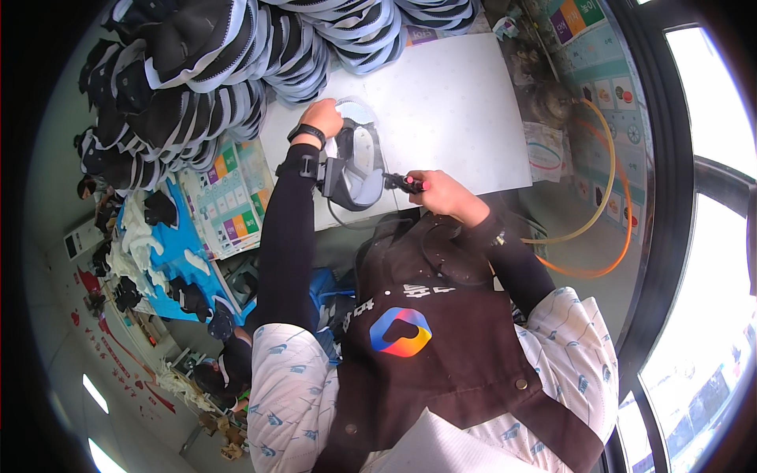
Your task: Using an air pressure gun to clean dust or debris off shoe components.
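Note:
My left hand (322, 118) is closed on the far left edge of a grey shoe upper (364, 150), with its pale inside facing up. The upper lies at the near left part of a white work board (449, 102). A small black tool with pinkish-red ends, like a spray gun (400, 183), sits in my closed right hand (446, 195). Its tip points left, right beside the upper's near right edge; I cannot tell whether they touch. A dark box-shaped device (341, 183) on my left wrist covers part of the upper's near left side.
Stacks of black and light grey shoe uppers (367, 35) crowd the far left. Yellow (603, 201) and orange hoses (623, 244) loop at my right, near the window frame (658, 236). On the left are a blue-covered table (169, 244) with loose pieces and another person (233, 363).

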Tool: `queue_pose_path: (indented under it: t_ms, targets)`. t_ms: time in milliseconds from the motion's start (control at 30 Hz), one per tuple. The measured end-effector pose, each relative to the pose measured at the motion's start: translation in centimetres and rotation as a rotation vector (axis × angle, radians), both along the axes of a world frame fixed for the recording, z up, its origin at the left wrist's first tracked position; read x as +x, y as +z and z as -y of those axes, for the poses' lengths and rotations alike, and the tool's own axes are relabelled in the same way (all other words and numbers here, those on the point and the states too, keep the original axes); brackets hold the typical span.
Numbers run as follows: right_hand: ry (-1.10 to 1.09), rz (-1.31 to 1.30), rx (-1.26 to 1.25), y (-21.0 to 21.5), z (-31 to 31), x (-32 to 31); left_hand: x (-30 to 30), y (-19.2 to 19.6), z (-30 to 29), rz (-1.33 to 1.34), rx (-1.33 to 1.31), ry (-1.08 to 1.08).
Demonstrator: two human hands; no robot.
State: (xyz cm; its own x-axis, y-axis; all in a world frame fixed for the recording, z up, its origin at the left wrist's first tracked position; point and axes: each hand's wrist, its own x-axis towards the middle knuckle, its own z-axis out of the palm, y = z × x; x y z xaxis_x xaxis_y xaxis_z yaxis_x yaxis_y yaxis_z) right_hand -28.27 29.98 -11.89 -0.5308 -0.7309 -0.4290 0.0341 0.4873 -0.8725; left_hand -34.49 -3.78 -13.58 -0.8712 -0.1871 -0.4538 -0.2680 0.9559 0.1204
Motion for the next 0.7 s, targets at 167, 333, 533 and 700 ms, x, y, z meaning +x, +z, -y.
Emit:
queue_pose_path:
  t_ms: [167,333,533,700]
  targets:
    - [0.033,-0.092,0.065,2.0,-1.0,-1.8,1.9,4.9,-3.1,-0.408,-0.057,-0.045]
    - [0.003,-0.293,0.032,1.7,0.4,-1.6,4.1,6.1,-4.2,-0.541,-0.011,-0.043]
    - [-0.153,-0.361,0.025,-0.1,2.6,-2.4,7.4,7.1,-6.1,-0.544,0.153,0.122]
    - [-0.021,-0.317,0.076,-1.5,4.4,-2.0,8.9,8.0,-6.1,-0.477,0.158,0.196]
